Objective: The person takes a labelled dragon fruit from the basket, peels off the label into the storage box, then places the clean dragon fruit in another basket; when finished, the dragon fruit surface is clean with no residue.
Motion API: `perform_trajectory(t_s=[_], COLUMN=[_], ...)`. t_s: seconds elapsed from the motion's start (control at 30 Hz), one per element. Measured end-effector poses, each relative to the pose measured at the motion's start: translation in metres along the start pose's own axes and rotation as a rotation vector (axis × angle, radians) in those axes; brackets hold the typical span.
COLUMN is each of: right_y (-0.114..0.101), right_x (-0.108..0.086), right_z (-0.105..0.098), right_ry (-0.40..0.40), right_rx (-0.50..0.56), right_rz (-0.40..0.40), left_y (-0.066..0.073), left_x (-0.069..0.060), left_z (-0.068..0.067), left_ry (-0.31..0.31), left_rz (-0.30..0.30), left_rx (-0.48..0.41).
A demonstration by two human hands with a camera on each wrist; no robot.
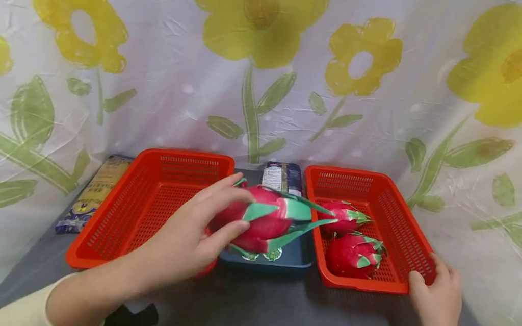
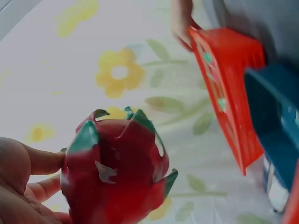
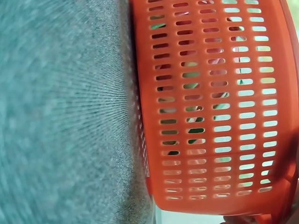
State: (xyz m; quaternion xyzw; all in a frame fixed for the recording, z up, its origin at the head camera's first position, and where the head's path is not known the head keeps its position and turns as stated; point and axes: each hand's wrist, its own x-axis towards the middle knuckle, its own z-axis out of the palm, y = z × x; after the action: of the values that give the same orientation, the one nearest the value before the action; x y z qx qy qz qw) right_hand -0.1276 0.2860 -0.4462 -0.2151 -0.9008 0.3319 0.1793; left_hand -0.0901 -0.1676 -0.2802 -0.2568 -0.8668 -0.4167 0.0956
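Note:
My left hand (image 1: 205, 225) grips a pink dragon fruit (image 1: 268, 219) with green-tipped scales, holding it in the air above the blue tray (image 1: 296, 264) between the two baskets. In the left wrist view the dragon fruit (image 2: 117, 172) fills the lower middle, with fingers along its side. My right hand (image 1: 439, 300) holds the near right corner of the right red basket (image 1: 403, 220), thumb over the rim. Inside that basket lie two more dragon fruits (image 1: 356, 255). The right wrist view shows the slotted wall of this basket (image 3: 215, 109) close up.
A left red basket (image 1: 148, 195) stands beyond my left forearm, which partly hides it. Beside it lies a yellow packet (image 1: 97, 191). A dark blue packet (image 1: 283, 177) is behind the blue tray. Flowered curtain (image 1: 167, 73) hangs behind the grey table (image 1: 304, 315).

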Motion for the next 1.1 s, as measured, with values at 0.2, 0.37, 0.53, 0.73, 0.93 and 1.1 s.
perform_trajectory(t_s=[0.2, 0.37, 0.53, 0.73, 0.93, 1.1], right_y=[0.002, 0.003, 0.0, -0.001, -0.003, -0.007], right_x=[0.0, -0.002, -0.002, -0.005, -0.014, -0.016], right_z=[-0.001, -0.002, -0.001, 0.001, 0.006, 0.011], right_ry=[-0.008, -0.01, 0.002, 0.06, 0.118, 0.097], right_rx=[0.001, -0.003, 0.004, 0.048, 0.102, 0.115], right_rz=[0.006, 0.028, 0.008, -0.017, -0.057, -0.041], left_y=[-0.005, -0.013, -0.025, -0.049, -0.072, -0.097], left_x=[0.091, 0.158, 0.208, 0.239, 0.239, 0.235], left_z=[0.023, 0.072, 0.132, 0.195, 0.222, 0.225], left_ry=[-0.023, -0.055, -0.035, -0.022, -0.091, -0.178], left_rz=[0.061, 0.034, -0.101, -0.187, -0.21, -0.172], left_rx=[0.039, 0.083, 0.174, 0.276, 0.366, 0.428])
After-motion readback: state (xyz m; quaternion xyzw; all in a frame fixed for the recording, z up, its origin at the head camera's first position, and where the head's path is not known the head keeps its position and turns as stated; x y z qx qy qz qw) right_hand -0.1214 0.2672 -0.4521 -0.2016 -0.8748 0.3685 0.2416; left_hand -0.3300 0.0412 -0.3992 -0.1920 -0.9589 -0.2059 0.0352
